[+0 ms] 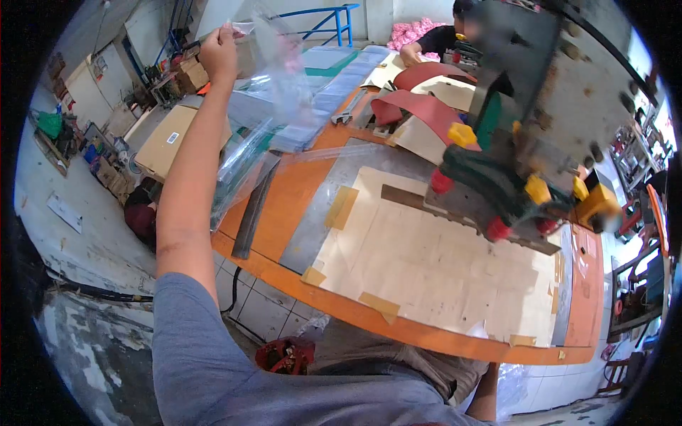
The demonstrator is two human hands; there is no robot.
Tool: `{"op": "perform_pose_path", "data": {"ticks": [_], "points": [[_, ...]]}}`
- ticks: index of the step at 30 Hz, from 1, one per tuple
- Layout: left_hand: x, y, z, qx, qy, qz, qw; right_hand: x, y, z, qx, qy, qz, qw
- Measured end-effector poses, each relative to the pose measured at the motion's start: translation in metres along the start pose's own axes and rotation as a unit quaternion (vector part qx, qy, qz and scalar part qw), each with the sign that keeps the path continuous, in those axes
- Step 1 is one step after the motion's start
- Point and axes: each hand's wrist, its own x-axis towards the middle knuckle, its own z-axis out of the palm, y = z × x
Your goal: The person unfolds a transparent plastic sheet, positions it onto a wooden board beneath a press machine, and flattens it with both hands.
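My left hand (220, 53) is raised at the upper left, its fingers closed on the edge of a clear plastic sheet (280, 67). The sheet hangs down to the right of the hand, blurred in part. Below it, more clear plastic sheets (312, 99) lie stacked at the far left of the orange table (277, 206). Only a bit of my right forearm (485, 394) shows, low beneath the table edge; the hand itself is out of sight.
A press-like machine (497, 170) with yellow knobs stands over a taped cream board (433, 270). Beside the plastic lie a dark metal bar (256, 206) and a wrench (348, 106). Red curved sheets (419, 106) lie behind. A co-worker (437, 39) sits across the table. A cardboard box (167, 142) stands left.
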Motion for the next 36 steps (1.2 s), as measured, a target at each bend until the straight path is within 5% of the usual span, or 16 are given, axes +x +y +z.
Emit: {"op": "perform_pose_path", "data": {"ticks": [9, 18, 20, 22, 26, 29, 32, 36], "points": [[0.008, 0.073, -0.079, -0.264, -0.073, -0.033, 0.961, -0.042, -0.019, -0.015, -0.281, -0.016, -0.378, 0.882], [-0.036, 0.128, -0.160, -0.414, -0.009, -0.156, 0.897, -0.179, -0.187, 0.058, -0.316, -0.041, -0.393, 0.863], [-0.052, 0.134, -0.173, -0.498, 0.011, -0.148, 0.854, -0.205, -0.250, 0.057, -0.222, -0.413, -0.311, 0.827], [-0.070, 0.139, -0.191, -0.542, 0.007, -0.162, 0.825, -0.229, -0.295, 0.064, -0.112, -0.486, -0.344, 0.796], [-0.103, 0.147, -0.225, -0.620, 0.006, -0.177, 0.764, -0.243, -0.324, 0.093, -0.053, -0.494, -0.401, 0.769], [-0.121, 0.138, -0.256, -0.686, -0.026, -0.172, 0.707, -0.253, -0.336, 0.109, 0.179, -0.507, -0.307, 0.785], [-0.139, 0.143, -0.271, -0.658, -0.003, -0.191, 0.729, -0.260, -0.344, 0.124, 0.366, -0.493, -0.267, 0.743], [-0.173, 0.145, -0.278, -0.628, 0.029, -0.214, 0.748, -0.269, -0.352, 0.126, 0.434, -0.490, -0.268, 0.707]]}}
